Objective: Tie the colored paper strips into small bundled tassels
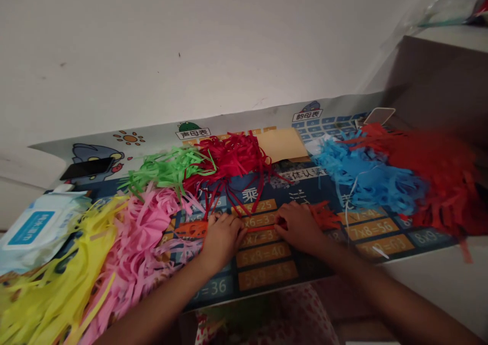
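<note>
My left hand (224,237) is closed around an orange fringed paper tassel (261,228) over the printed mat. My right hand (299,227) grips the same tassel a short way to the right, fingers pinched. Between the hands its middle runs as a thin, narrow strand. Loose orange fringe sticks out to the left of my left hand and behind my right hand. Just beyond them lies a heap of dark red paper strips (232,154), some of its ends trailing towards my left hand. The fingertips are partly hidden.
Green (168,167), pink (147,228) and yellow fringed paper (72,269) lies left; blue (369,175) and red-orange fringe (438,167) lies right. A phone (87,168), wipes pack (36,230) and tan paper (284,146) rest on the mat (267,269). A wall (213,55) stands behind.
</note>
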`<state>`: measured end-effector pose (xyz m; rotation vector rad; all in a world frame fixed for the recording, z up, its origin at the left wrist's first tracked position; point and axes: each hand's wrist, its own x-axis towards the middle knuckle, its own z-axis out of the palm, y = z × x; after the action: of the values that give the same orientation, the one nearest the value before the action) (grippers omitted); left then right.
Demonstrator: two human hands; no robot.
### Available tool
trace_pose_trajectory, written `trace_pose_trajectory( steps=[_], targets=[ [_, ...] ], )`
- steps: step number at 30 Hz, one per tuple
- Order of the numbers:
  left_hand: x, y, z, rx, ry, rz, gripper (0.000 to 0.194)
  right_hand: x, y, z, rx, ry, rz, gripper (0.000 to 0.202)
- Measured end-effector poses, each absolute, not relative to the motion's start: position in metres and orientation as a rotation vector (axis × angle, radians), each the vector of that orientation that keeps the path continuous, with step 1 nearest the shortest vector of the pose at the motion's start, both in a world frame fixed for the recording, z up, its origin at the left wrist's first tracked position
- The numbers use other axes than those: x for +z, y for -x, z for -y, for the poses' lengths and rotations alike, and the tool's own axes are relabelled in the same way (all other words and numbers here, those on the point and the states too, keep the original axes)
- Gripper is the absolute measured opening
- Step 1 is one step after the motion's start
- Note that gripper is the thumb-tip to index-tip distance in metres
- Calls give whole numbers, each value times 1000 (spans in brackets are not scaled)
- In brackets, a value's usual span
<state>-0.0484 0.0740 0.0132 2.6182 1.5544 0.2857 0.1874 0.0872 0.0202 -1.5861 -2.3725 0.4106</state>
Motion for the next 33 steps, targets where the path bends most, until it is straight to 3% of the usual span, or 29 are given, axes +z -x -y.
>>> trace_pose_trajectory(
  steps=[2,6,8,15,19,23,26,33],
  targets=[
    [13,49,-74,290,-2697,-1481,6,21,-190,-89,309,1432,2510,3],
    [9,49,-71,419,-2869,-1221,21,19,-195,-89,68,1046,2708,9],
    [5,45,-72,489,-2903,-1199,13,16,-194,-89,-68,940,2786,9],
    [7,30,-84,620,-3025,-1170,13,21,-183,-87,-180,964,2697,17],
    [53,42,-63,874,-3031,-975,14,64,-180,-61,281,1076,2385,12],
    [100,46,-35,856,-3050,-808,22,94,-174,-44,1307,1009,2014,31],
    [111,43,-27,940,-3009,-820,28,85,-165,-42,1920,963,1564,26],
    [86,38,-8,1278,-2616,-1067,13,58,-145,-11,1793,882,1077,24]
  ],
)
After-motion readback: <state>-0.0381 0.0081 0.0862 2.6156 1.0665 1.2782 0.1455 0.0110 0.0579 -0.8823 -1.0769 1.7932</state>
